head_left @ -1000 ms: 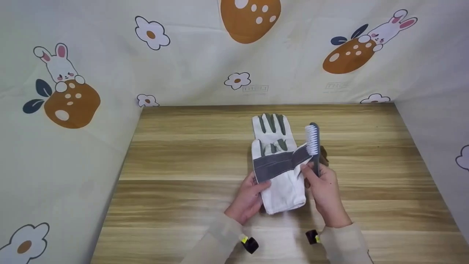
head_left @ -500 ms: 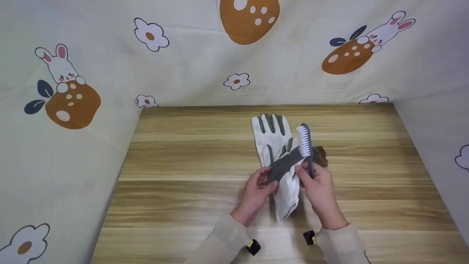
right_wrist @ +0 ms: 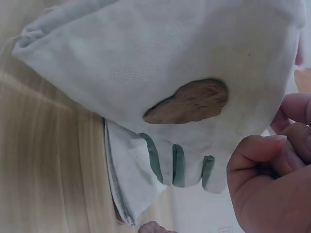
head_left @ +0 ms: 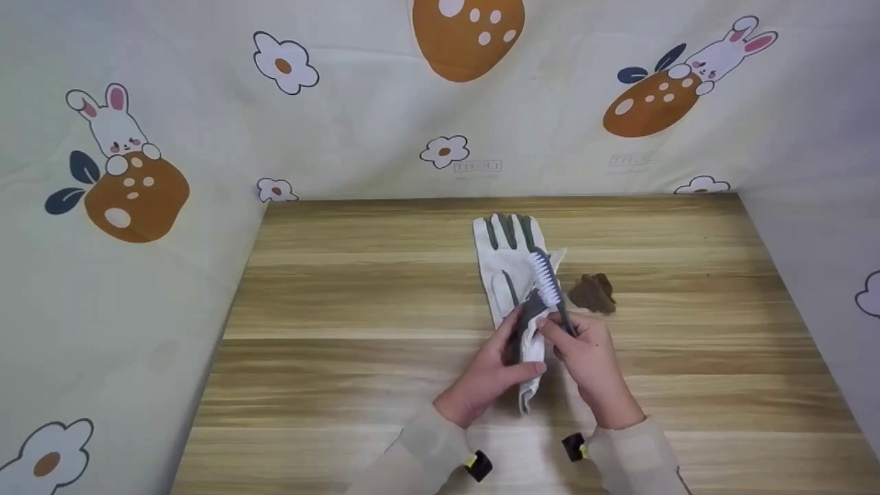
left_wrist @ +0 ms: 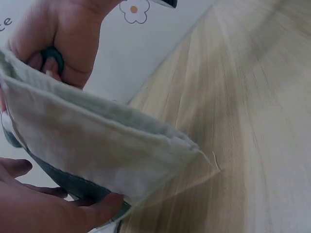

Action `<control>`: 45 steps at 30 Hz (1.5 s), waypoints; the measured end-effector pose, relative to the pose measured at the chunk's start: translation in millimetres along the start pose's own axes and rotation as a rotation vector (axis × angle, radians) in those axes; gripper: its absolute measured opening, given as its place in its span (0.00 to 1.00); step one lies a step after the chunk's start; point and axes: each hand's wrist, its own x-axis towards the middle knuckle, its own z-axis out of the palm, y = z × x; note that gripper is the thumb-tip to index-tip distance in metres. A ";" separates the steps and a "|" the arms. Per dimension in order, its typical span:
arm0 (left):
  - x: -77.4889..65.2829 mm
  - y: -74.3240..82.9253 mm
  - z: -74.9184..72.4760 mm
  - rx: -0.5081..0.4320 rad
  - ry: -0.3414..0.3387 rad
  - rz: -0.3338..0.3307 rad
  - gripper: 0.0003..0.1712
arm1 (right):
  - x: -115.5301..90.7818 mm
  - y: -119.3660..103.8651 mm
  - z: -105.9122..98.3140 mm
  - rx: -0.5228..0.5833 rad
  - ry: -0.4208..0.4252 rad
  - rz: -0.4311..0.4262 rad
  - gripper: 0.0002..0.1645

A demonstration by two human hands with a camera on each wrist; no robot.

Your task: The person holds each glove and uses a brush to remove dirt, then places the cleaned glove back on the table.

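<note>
Has turned the raised glove (head_left: 531,347) almost edge-on since the earlier frame and swung the brush (head_left: 545,278) leftward, leaving the brown lump (head_left: 593,293) more fully in sight. Holds the glove over the middle of the tabletop (head_left: 344,275). Grips it in left hand (head_left: 491,371), thumb across the near face, fingers behind. Pinches its upper edge in right hand (head_left: 584,354), with fingers also curled round the brush handle, bristles facing left; cannot tell whether touching the cloth. Exposes to the right wrist camera a brown patch (right_wrist: 189,103) on the white side; cannot tell whether stained or stuck on. Trails a loose thread (left_wrist: 216,161) from the cuff corner. Has a second glove (head_left: 498,254) lying flat, fingertips near the middle of the far edge, and the lump just beside, toward the right edge.
</note>
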 end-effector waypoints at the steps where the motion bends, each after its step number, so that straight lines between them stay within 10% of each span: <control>1: 0.3 0.5 1.4 0.021 -0.010 0.015 0.56 | 0.3 0.6 0.6 0.006 -0.002 0.013 0.10; 10: 4.2 3.9 4.3 0.125 -0.001 0.069 0.63 | 2.9 5.6 4.3 0.022 -0.056 0.058 0.13; 25: -0.6 0.7 -30.0 -0.411 0.068 0.041 0.54 | 5.9 13.4 -16.3 0.027 -0.010 0.050 0.08; 45: -4.4 -3.9 -41.1 -0.791 -0.052 0.106 0.52 | 1.9 35.9 -32.1 -0.048 -0.014 0.093 0.11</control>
